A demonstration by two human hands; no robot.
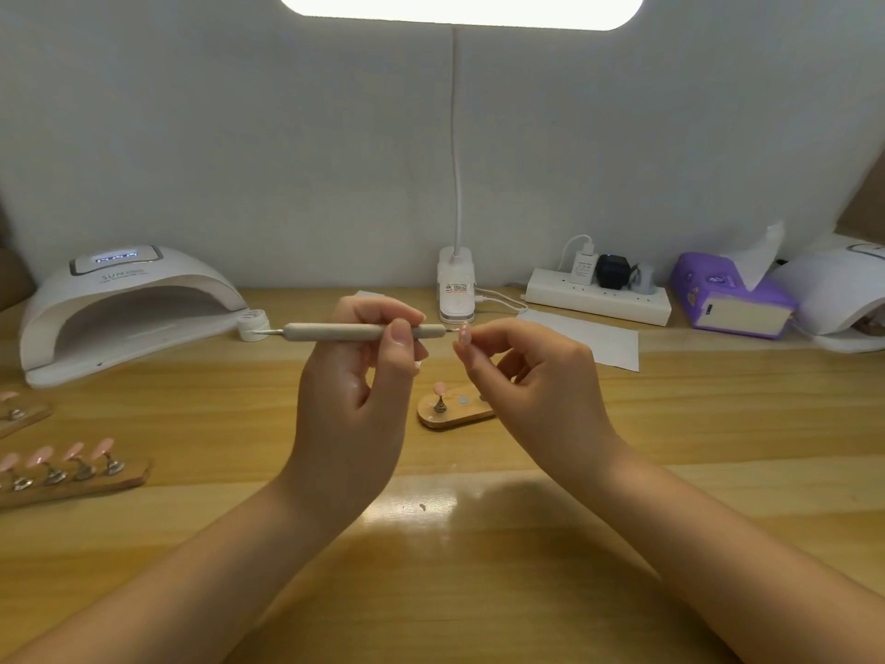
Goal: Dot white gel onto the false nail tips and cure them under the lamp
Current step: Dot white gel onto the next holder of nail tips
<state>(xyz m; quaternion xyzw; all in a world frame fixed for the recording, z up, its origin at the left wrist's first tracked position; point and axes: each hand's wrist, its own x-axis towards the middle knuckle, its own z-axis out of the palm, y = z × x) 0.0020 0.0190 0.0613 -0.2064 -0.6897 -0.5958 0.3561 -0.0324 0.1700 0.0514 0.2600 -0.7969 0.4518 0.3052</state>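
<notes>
Left hand: fingers curled round a dotting pen, pinching it near its right end, thumbnail facing the camera.
Pen axis: lies level, left to right; its right metal point sits just beside the nail tip, touching or nearly so, too small to tell.
Right hand: thumb and forefinger pinch 1 pink false nail tip, held upright in the air above the small wooden stand.
Key relation: the nail tip lies straight to the right of the pen's point, on the pen's own line, so the dot likely calls for a short nudge along that axis, the right hand holding steady.
Small stand: 1 pink tip still clipped on it; the other seats look bare.
Gel pot: white jar at the pen's far left end, beside the mouth of the curing lamp.
Curing lamp: display lit, left rear of the desk, well apart from the held tip.
Waiting tips: a long wooden strip of pink tips at the left edge.
Stage, judged: dotting under way; curing of this tip not yet done.
</notes>
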